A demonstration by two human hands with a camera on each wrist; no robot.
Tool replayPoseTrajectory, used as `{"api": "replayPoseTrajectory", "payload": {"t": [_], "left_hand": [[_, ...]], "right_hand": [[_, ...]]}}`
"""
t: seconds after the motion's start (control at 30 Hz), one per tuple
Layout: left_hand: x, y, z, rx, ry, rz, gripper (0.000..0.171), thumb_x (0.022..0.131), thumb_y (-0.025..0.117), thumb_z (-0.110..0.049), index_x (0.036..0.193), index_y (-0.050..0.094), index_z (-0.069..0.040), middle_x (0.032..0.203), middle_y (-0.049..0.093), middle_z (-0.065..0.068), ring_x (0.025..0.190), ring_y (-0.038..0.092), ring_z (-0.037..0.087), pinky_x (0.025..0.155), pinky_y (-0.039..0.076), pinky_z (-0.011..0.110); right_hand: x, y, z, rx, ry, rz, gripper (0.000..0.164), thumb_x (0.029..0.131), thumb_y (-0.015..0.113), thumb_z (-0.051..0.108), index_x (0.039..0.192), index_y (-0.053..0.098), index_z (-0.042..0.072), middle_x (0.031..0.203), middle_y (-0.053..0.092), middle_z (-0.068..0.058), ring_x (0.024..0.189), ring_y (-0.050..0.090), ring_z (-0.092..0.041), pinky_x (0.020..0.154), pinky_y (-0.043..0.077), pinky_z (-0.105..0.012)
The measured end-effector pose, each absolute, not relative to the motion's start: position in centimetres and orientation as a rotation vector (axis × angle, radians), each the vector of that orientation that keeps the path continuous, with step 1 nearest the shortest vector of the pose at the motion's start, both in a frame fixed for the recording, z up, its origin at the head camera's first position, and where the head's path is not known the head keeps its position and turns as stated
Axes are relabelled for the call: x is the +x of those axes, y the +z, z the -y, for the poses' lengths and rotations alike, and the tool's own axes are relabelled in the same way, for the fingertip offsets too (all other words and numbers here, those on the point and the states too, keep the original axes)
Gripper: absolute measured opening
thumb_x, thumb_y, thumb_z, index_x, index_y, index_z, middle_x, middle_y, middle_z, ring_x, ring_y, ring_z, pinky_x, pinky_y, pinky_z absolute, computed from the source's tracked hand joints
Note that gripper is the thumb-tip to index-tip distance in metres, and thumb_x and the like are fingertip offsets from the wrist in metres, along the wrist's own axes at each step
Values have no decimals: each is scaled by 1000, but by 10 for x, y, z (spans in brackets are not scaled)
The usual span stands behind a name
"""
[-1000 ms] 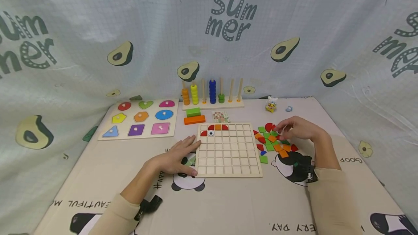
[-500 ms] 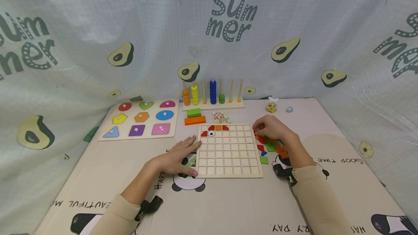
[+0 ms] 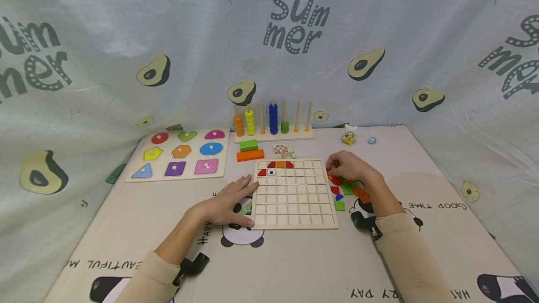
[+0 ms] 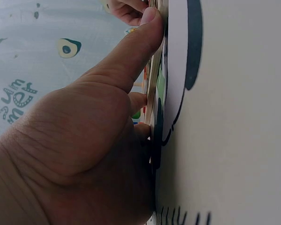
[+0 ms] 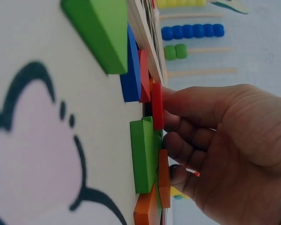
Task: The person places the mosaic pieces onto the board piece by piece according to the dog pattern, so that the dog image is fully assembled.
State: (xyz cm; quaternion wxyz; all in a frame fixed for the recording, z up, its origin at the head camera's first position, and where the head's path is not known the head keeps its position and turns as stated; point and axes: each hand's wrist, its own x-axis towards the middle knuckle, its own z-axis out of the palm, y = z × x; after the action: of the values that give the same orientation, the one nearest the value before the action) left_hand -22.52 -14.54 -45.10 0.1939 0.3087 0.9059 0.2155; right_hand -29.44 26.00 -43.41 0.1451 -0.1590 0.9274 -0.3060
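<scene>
A wooden grid board (image 3: 294,200) lies in the middle, holding red quarter-round pieces, an orange square (image 3: 280,164) and a white piece with an eye (image 3: 271,172) at its upper left. My left hand (image 3: 229,202) rests along the board's left edge, fingers spread and thumb at the lower corner. My right hand (image 3: 347,165) reaches over the loose pieces beside the board's upper right edge, fingers curled downward. In the right wrist view, its thumb comes right up to a red piece (image 5: 157,105); the fingertips are partly hidden, and I cannot tell whether they pinch a piece.
Beside the board lie a green square (image 3: 339,205), a blue piece (image 3: 339,197) and several orange tiles (image 3: 360,193). Behind stand a bead rack (image 3: 273,137), green (image 3: 248,144) and orange blocks (image 3: 250,155), a picture card (image 3: 284,151) and a toy figure (image 3: 349,134). A shape puzzle (image 3: 191,172) is left.
My right hand has moved left, from the right part of the pile to the pieces by the board's edge, and has stayed there since. The left hand has not moved.
</scene>
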Motion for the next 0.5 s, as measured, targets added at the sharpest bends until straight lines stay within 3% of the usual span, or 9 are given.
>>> {"api": "replayPoseTrajectory", "payload": {"t": [0.27, 0.5], "left_hand": [[-226, -451, 147, 861, 612, -2538, 103, 74, 70, -64, 154, 13, -34, 162, -4, -4, 148, -5, 20, 119, 0, 46], [-225, -452, 147, 865, 629, -2531, 104, 73, 71, -64, 154, 14, -34, 162, -4, -4, 148, -4, 20, 119, -1, 45]], "right_hand": [[-297, -435, -263, -558, -922, -2634, 8, 89, 66, 9, 96, 62, 8, 87, 62, -4, 77, 54, -21, 71, 47, -34], [-294, -422, -262, -685, -1158, -2611, 7, 92, 63, 6, 97, 67, 4, 89, 67, -11, 79, 58, -24, 70, 51, -34]]}}
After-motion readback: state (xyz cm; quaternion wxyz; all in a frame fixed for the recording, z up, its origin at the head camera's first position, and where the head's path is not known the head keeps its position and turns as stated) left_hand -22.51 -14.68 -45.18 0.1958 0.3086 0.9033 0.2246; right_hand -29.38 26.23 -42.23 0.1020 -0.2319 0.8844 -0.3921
